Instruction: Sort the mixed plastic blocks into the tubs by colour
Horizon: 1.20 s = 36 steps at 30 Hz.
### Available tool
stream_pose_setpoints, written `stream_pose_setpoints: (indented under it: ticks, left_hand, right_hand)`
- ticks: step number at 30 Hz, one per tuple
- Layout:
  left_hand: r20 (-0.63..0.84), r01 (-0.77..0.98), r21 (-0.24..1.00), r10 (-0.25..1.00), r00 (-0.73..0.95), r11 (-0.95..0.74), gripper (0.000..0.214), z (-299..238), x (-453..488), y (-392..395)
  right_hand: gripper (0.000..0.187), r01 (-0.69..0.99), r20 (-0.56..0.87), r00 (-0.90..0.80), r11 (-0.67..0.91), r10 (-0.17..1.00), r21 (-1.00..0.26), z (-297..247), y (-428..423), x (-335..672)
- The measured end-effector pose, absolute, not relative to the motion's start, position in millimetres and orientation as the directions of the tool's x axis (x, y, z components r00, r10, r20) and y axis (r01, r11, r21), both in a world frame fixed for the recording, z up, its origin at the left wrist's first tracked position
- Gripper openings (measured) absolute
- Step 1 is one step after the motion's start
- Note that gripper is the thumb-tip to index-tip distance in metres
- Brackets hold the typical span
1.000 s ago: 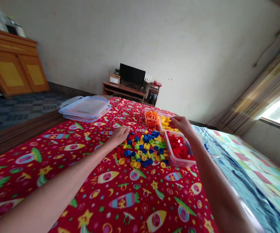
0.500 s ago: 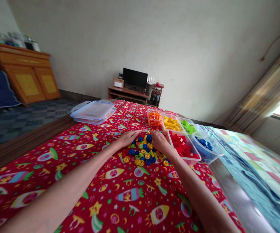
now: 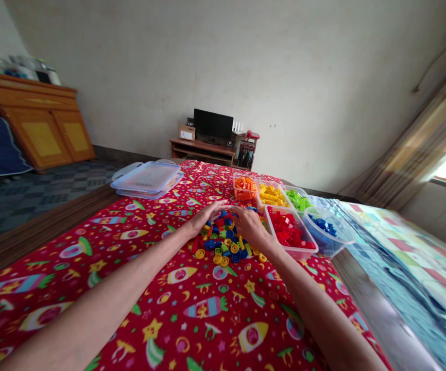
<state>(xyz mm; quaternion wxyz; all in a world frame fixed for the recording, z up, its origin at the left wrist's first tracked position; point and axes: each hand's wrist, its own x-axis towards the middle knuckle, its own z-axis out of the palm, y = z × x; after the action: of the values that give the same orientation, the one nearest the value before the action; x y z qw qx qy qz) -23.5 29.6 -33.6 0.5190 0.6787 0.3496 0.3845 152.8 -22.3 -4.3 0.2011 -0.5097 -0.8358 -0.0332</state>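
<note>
A heap of small plastic bricks and wheels [image 3: 226,242] in blue, yellow, red and green lies on the red patterned cloth [image 3: 192,309]. My left hand [image 3: 206,214] rests flat on the heap's left side, fingers stretched toward the far edge. My right hand [image 3: 249,225] lies over the heap's right side, fingers spread and pointing left. The fingertips of the two hands nearly meet above the far end of the heap. Neither hand grips a piece that I can see.
Clear tubs stand right of the heap: orange bricks [image 3: 245,188], yellow [image 3: 271,196], green [image 3: 299,200], red [image 3: 290,233], and a round bowl of blue [image 3: 328,229]. Stacked clear lids [image 3: 148,178] lie at the far left. A bed edge [image 3: 381,304] runs along the right.
My right hand came back from the yellow tub to the heap. Both hands have since closed in around the heap's far end, fingertips drawing together.
</note>
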Motion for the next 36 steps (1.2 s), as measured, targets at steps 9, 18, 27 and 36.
stream_pose_setpoints:
  ticks: [9, 18, 27, 36]
  left_hand:
    - [0.17, 0.121, 0.959, 0.864, 0.475, -0.256, 0.057, -32, -29, 36]
    - [0.25, 0.473, 0.676, 0.779, 0.575, -0.565, 0.034, -22, -49, 58]
    - [0.296, 0.537, 0.551, 0.751, 0.59, -0.639, 0.017, -23, -38, 48]
    - [0.117, 0.115, 0.969, 0.813, 0.571, -0.22, 0.042, -5, -29, 27]
  right_hand:
    - [0.044, 0.847, 0.31, -0.442, 0.506, 0.842, -0.165, -24, -12, 150]
    - [0.025, 0.885, 0.338, -0.316, 0.404, 0.887, -0.233, -14, -18, 155]
    - [0.022, 0.817, 0.38, -0.285, 0.431, 0.88, -0.384, -8, -17, 158]
    - [0.023, 0.763, 0.482, -0.268, 0.489, 0.834, -0.422, -5, -14, 157]
